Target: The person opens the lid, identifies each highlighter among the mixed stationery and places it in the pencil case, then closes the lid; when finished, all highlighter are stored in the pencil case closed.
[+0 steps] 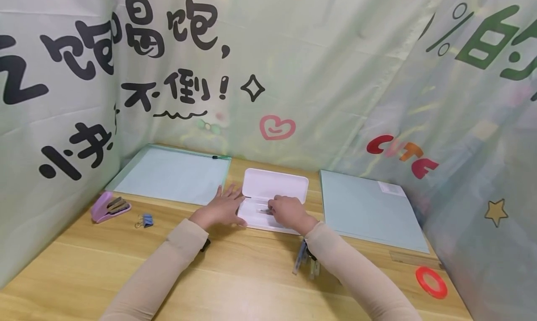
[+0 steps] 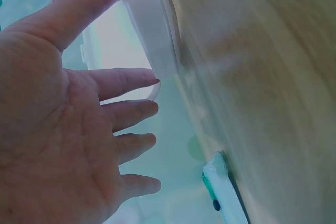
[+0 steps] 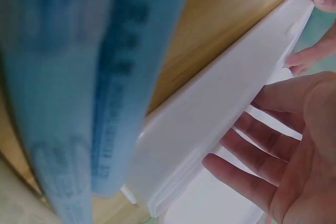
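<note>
A white pencil case [image 1: 268, 221] lies on the table with its lid [image 1: 274, 183] raised at the back. My left hand [image 1: 220, 208] spreads its fingers at the case's left end. In the left wrist view, the thumb and index fingertip of the left hand [image 2: 68, 114] touch the case [image 2: 149, 22]. Over the inside of the case, my right hand [image 1: 288, 212] curls its fingers and pinches a slim clear pen [image 1: 264, 211], mostly hidden by the hand. Several translucent pens [image 1: 299, 258] lie on the table below the right wrist; two loom blurred and bluish in the right wrist view.
Pale blue folders lie at the back left [image 1: 172, 172] and right [image 1: 369, 209]; a black-tipped pen [image 1: 220, 157] is on the left one. Blue binder clips [image 1: 147, 220] and an open purple holder [image 1: 100, 209] sit left. A clear ruler [image 1: 415, 259] and red tape roll [image 1: 431, 282] lie right.
</note>
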